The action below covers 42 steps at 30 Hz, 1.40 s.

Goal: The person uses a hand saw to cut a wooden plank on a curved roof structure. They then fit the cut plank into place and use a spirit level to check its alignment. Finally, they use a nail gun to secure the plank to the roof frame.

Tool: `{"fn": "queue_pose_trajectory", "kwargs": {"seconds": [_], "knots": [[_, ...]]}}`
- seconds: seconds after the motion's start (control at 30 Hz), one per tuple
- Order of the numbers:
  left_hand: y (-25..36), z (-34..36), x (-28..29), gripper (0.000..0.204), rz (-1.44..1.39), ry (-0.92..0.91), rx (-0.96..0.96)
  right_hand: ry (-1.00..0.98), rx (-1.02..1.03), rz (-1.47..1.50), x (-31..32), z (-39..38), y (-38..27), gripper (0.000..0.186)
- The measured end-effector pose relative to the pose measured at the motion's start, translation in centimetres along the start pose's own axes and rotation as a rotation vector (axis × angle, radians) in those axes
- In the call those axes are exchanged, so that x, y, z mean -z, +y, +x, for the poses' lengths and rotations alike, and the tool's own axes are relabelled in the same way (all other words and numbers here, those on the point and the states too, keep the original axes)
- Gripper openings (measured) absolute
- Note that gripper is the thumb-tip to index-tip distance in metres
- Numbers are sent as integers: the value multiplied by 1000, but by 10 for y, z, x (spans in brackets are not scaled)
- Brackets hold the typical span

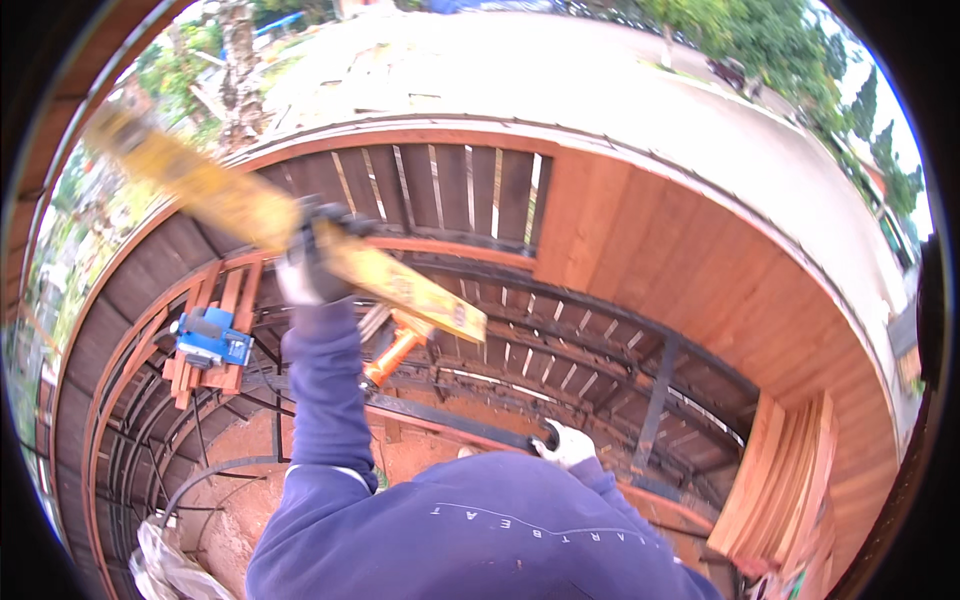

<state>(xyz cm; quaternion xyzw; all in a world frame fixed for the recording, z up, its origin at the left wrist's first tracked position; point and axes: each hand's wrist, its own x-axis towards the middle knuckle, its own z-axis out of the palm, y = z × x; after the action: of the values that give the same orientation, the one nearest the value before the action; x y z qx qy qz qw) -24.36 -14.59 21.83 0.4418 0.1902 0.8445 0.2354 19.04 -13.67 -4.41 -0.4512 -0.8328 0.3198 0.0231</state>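
My left hand point(312, 262), in a white and dark glove, is closed around the middle of a long, worn yellow spirit level point(400, 285). The level is raised aslant over the fence, its far end up at the left and its near end in front of me; motion blurs it. Lower and to the right, my right hand point(568, 445), gloved the same way, curls its dark fingers over a black metal rail point(455, 420). Just below the level's near end lies an orange hand tool point(392, 358), partly hidden, its kind unclear.
A blue electric planer point(212, 338) rests on short reddish boards point(235, 290) at the left. Wooden planks point(775, 475) are stacked at the right. A curved fence, part reddish boards point(640, 230), part dark slats point(450, 185), surrounds me. A clear plastic bag point(170, 560) lies lower left.
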Motion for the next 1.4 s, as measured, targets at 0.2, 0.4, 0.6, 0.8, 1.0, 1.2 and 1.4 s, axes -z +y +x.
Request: {"fn": "queue_pose_trajectory", "kwargs": {"seconds": [0.2,0.4,0.6,0.8,1.0,1.2,1.4], "knots": [[-108,51,-36,28,229,142,391,72,-147,66,-15,12,35,62],[-198,86,-25,32,105,-7,356,54,-253,1,3,13,13,63],[-269,128,-59,26,-52,-161,435,131,-347,9,-6,2,22,63],[-303,119,-58,32,-70,-184,518,217,-359,-29,-7,2,7,59],[-338,79,-54,23,-79,-43,433,218,-430,-77,-3,2,-5,60],[-371,53,-41,23,43,-38,489,203,-480,-63,-4,6,5,60],[-407,46,-6,35,250,-134,403,476,-327,18,6,6,-6,42]]}}
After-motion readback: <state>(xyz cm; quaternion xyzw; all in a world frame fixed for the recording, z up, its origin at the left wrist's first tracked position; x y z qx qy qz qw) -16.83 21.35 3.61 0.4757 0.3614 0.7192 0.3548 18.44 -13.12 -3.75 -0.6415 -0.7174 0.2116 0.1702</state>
